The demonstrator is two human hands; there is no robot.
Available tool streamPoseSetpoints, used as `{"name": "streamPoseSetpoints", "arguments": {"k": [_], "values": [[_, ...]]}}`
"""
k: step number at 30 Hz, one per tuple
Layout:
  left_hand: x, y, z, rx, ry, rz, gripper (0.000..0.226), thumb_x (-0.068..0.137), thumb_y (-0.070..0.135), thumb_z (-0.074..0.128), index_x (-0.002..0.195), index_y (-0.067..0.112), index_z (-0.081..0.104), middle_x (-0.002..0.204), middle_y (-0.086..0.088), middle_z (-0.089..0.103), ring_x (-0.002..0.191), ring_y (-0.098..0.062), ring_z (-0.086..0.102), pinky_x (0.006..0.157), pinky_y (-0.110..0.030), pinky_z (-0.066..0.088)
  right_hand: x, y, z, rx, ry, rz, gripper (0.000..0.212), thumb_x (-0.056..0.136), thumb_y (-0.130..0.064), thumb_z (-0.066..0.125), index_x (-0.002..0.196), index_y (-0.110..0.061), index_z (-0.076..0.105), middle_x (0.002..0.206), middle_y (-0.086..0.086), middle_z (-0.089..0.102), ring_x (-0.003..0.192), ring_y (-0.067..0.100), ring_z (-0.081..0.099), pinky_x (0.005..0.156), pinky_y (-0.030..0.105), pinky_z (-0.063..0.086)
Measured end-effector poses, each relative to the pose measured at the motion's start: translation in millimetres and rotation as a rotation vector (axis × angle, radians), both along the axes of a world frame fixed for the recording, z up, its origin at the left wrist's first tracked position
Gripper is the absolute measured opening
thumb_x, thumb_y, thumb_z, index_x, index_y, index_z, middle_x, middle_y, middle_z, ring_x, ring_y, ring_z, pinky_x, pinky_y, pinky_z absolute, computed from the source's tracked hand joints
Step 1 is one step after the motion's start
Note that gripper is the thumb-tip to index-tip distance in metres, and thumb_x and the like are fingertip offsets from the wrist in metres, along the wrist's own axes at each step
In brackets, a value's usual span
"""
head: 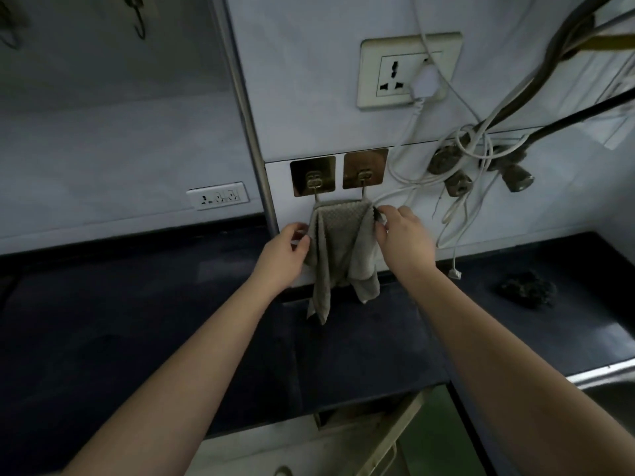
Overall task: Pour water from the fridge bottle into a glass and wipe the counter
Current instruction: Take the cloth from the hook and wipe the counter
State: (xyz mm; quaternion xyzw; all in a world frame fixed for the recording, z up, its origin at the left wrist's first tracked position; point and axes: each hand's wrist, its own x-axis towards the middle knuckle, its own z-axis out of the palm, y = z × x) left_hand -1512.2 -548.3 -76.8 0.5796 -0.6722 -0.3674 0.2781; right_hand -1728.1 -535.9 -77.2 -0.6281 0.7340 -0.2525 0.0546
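The cloth point(338, 249), grey and waffle-textured, hangs draped over a rail held by two metal hooks point(362, 178) on the wall, its lower corners dangling down to the dark counter point(137, 321). Both bare arms reach forward and up from the bottom of the view. The left hand point(287, 255) grips the cloth's left edge, fingers curled round the fabric with the thumb in front. The right hand point(403, 240) pinches the cloth's upper right corner beside the rail end, fingertips point(379, 218) pressed together on it, wrist bent slightly inward. White cables point(457, 201) hang just right of the right hand.
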Motion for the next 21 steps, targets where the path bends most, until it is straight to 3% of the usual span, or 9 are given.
{"name": "streamPoseSetpoints", "arguments": {"k": [3, 8, 13, 15, 21], "values": [[-1.0, -3.9, -3.6, 0.106, 0.138, 0.041, 0.031, 0.101, 0.031, 0.051, 0.131, 0.023, 0.055, 0.12, 0.004, 0.062, 0.111, -0.015, 0.058, 0.097, -0.035, 0.05, -0.4, -2.9, -0.2, -0.006, 0.028, -0.007, 0.027, 0.099, -0.027, 0.046, 0.119, -0.014, 0.059, 0.112, 0.009, 0.056, 0.1, 0.025, 0.054, 0.07, 0.032, 0.039], [-0.3, -1.6, -4.6, 0.112, 0.171, 0.048, 0.019, 0.096, 0.031, 0.061, 0.109, 0.019, 0.065, 0.102, 0.004, 0.065, 0.092, -0.01, 0.06, 0.071, -0.021, 0.045, -3.5, 2.3, 1.0, -0.064, -0.001, -0.003, 0.026, 0.099, -0.028, 0.05, 0.113, -0.01, 0.062, 0.113, 0.011, 0.053, 0.097, 0.028, 0.054, 0.069, 0.032, 0.039], [6.6, -0.9, 3.6, -0.033, 0.135, 0.119, 0.013, 0.092, 0.028, 0.065, 0.099, 0.016, 0.065, 0.099, 0.002, 0.066, 0.094, -0.013, 0.062, 0.082, -0.029, 0.052, -6.9, 4.3, 16.0, -0.039, -0.072, -0.051, 0.022, 0.102, -0.03, 0.041, 0.108, -0.014, 0.055, 0.098, 0.003, 0.058, 0.083, 0.022, 0.055, 0.066, 0.033, 0.039], [9.5, -1.7, 11.1, -0.103, 0.111, 0.153, 0.013, 0.092, 0.028, 0.065, 0.099, 0.016, 0.064, 0.099, 0.002, 0.065, 0.092, -0.011, 0.061, 0.08, -0.027, 0.052, -7.5, 5.5, 22.9, -0.051, -0.053, -0.054, 0.022, 0.103, -0.031, 0.039, 0.108, -0.015, 0.054, 0.088, -0.001, 0.055, 0.076, 0.02, 0.053, 0.063, 0.032, 0.038], [11.2, -1.9, 40.0, -0.27, 0.094, 0.217, 0.012, 0.093, 0.028, 0.064, 0.098, 0.017, 0.064, 0.093, 0.005, 0.065, 0.086, -0.006, 0.06, 0.072, -0.021, 0.048, -8.8, 8.1, 40.4, -0.108, -0.032, -0.057, 0.026, 0.103, -0.032, 0.036, 0.111, -0.016, 0.054, 0.086, 0.0, 0.056, 0.074, 0.02, 0.05, 0.063, 0.034, 0.038]]}}
